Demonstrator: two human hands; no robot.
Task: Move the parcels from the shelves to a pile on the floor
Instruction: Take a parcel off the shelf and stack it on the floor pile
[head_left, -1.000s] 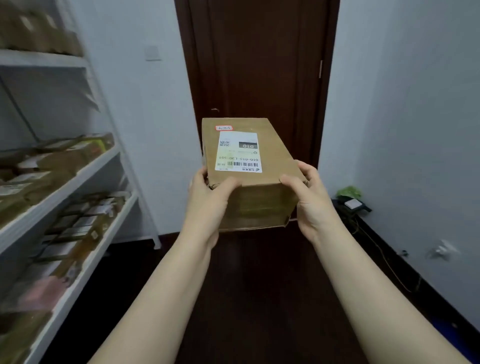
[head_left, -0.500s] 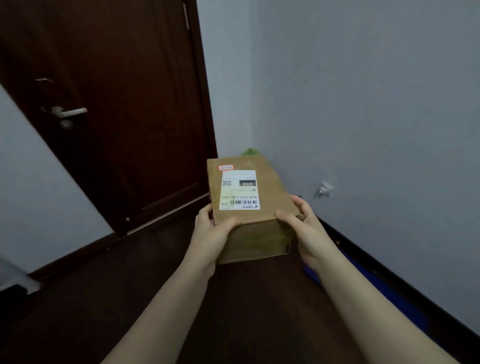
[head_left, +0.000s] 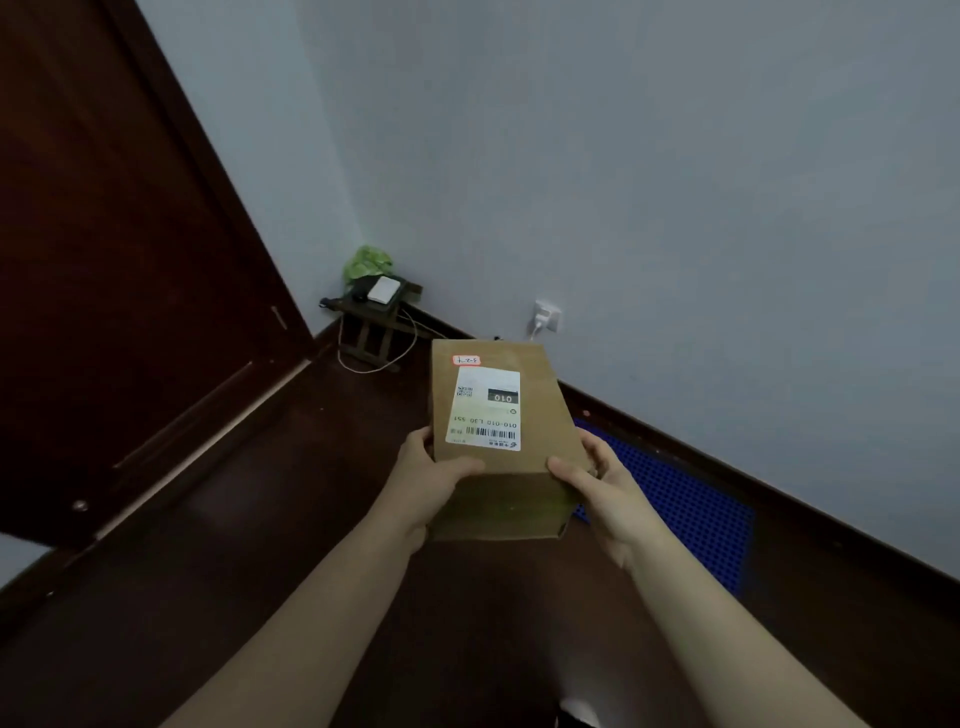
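I hold a brown rectangular cardboard parcel (head_left: 501, 441) in the air above the dark wooden floor (head_left: 218, 545), its white shipping label (head_left: 484, 409) facing up. My left hand (head_left: 434, 486) clasps its near left corner and my right hand (head_left: 597, 486) its near right corner, thumbs on top. Beyond it a blue perforated plastic mat (head_left: 680, 506) lies along the floor's right edge, against the pale wall (head_left: 675, 182).

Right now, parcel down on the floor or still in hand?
In hand: the parcel sits off the floor, gripped by the left hand and right hand.
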